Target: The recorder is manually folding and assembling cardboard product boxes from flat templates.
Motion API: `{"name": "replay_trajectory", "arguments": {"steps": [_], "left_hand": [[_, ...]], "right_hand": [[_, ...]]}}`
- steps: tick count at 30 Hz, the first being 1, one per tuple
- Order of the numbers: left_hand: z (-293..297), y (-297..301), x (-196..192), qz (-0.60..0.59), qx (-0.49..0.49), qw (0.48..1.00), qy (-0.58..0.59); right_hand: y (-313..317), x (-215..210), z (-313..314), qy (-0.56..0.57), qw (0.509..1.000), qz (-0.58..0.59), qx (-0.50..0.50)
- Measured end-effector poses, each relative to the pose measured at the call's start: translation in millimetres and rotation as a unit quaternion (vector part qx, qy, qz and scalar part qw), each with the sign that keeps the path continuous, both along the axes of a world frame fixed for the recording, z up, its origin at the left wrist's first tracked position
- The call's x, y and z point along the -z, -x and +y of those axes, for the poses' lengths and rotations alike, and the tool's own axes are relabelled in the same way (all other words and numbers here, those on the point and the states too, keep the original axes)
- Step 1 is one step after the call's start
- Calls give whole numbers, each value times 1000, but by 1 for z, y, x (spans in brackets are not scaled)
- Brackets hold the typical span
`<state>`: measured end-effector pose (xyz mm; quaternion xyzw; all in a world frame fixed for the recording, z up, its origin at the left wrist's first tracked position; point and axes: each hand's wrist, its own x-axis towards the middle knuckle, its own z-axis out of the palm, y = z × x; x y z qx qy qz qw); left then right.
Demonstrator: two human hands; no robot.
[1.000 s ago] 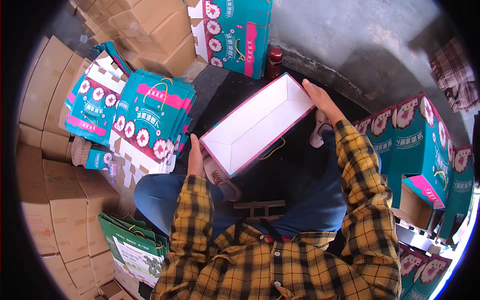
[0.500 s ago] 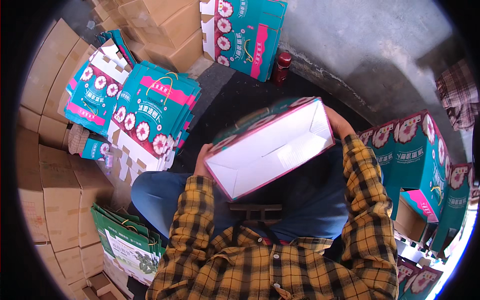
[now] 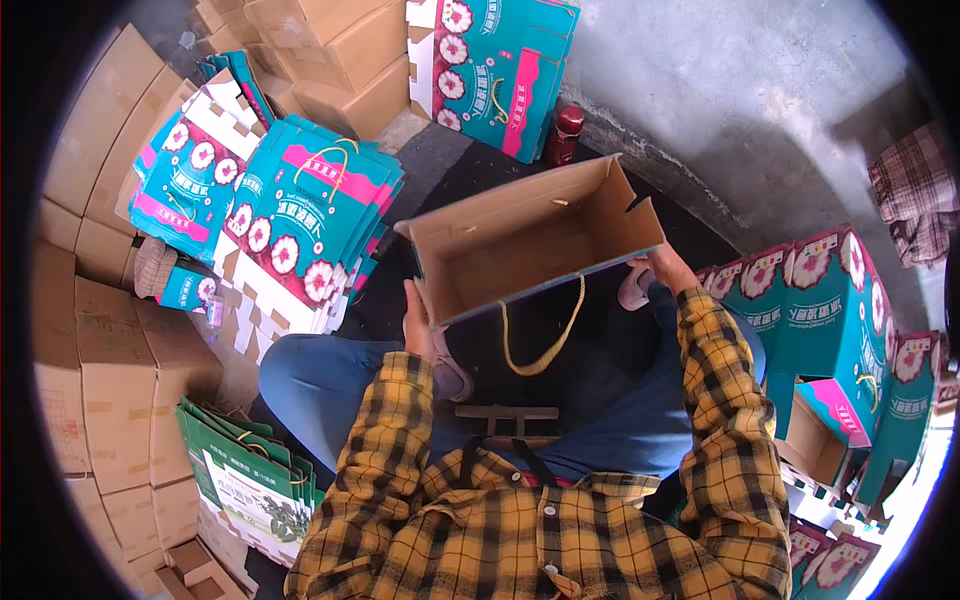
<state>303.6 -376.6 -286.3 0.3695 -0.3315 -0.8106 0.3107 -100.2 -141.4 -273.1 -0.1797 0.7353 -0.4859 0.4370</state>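
Note:
Between my hands is a cardboard gift box [image 3: 535, 245], its open top tipped up so the bare brown inside shows. A yellow rope handle [image 3: 545, 360] hangs in a loop from its near side. My left hand [image 3: 420, 322] is closed on the box's left end, thumb up along the wall and the other fingers hidden beneath. At the other end, my right hand [image 3: 670, 268] grips the right wall near a notched flap; part of its fingers is out of sight behind the box. The box is held in the air above the dark floor mat, over my bent legs.
Flat teal-and-pink cartons [image 3: 310, 200] lie stacked at the left; more flat ones [image 3: 500, 75] lean at the back beside a red flask [image 3: 565, 135]. Finished teal boxes [image 3: 830, 310] stand at the right. Brown cartons [image 3: 115, 350] and green bags [image 3: 250, 480] line the left.
The box has been turned over in my hands: its white bottom faced me before, and now its open brown inside does. The yellow handle has swung into view.

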Motion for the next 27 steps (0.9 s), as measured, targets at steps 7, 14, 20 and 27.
{"name": "replay_trajectory", "arguments": {"steps": [7, 14, 20, 27], "left_hand": [[-3, -7, 43, -160, 54, 975, 145], [14, -1, -1, -246, 76, 837, 483], [13, -9, 1, -266, 122, 786, 545], [15, -1, -9, -280, 140, 775, 549]], "right_hand": [[3, 7, 1, -80, 995, -48, 43], [7, -16, -11, -56, 970, 176, -161], [-63, -87, -51, -114, 842, 472, -233], [-84, -66, -49, -135, 734, 569, -345]]}}
